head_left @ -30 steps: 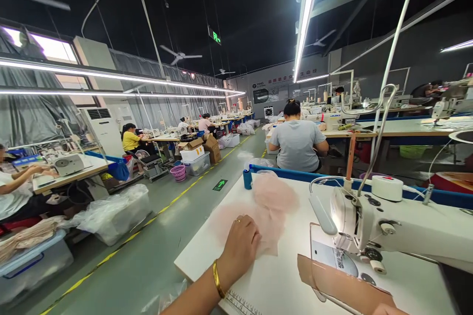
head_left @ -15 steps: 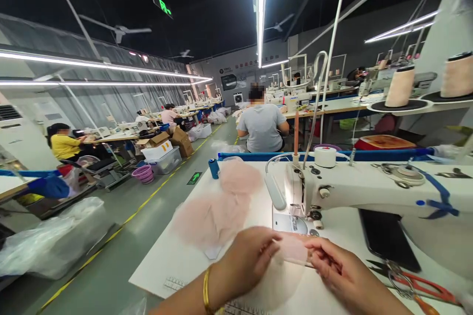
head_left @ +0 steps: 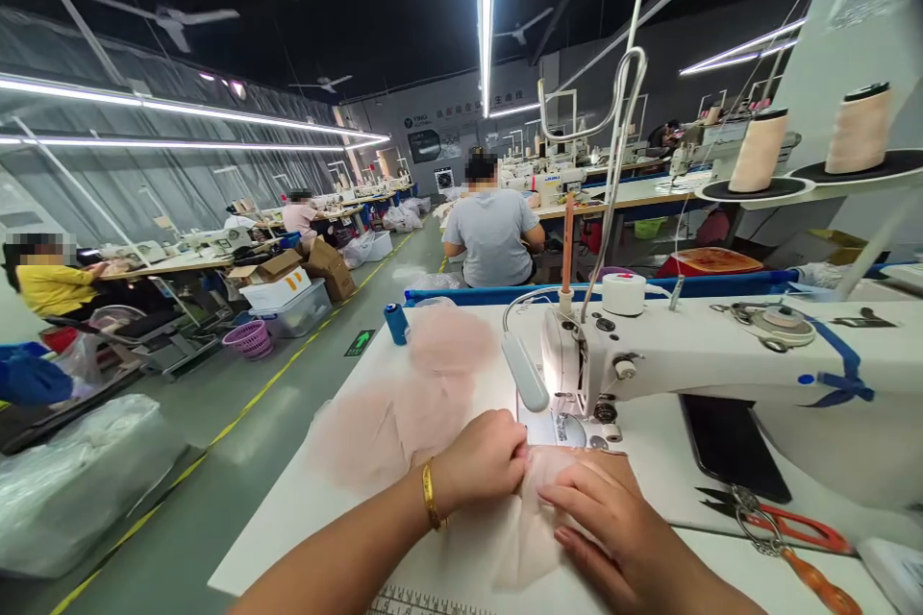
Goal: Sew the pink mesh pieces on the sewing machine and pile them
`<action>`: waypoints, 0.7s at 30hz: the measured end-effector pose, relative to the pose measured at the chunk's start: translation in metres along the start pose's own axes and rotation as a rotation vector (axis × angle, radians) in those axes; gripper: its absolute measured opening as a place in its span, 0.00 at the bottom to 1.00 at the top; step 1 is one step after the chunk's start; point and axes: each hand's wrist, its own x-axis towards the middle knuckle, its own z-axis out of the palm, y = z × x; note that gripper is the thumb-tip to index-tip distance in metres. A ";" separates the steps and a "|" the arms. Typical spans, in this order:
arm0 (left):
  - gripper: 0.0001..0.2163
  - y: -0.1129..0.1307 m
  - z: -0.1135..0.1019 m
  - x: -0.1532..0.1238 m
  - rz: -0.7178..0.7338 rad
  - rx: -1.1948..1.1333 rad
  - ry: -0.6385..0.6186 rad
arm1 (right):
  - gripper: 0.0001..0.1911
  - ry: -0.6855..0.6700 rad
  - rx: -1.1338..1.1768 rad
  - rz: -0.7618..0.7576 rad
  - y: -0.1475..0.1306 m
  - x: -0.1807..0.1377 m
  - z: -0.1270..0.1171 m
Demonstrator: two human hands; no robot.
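Pink mesh piece (head_left: 520, 538), sheer and limp, lies at the near table edge just before the white sewing machine (head_left: 685, 346), its far edge hidden under both hands. The left hand (head_left: 482, 461) is curled shut, pinching it, fingertips out of sight. The right hand (head_left: 612, 524) presses flat on it, fingers loose, grasping nothing. A frothy tulle pile (head_left: 404, 413) sits left, and orange-handled scissors (head_left: 789, 530) lie right.

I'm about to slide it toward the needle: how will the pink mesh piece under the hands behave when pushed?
Probably floppy: the pink mesh piece wrinkles where the left hand pinches it. Likely very light, since the table shows through it, so it may drift unless pressed flat, as the right hand does. It could bunch rather than slide.
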 end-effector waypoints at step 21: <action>0.12 0.006 -0.002 0.013 0.140 -0.112 0.076 | 0.22 -0.044 0.462 0.504 -0.003 -0.002 -0.030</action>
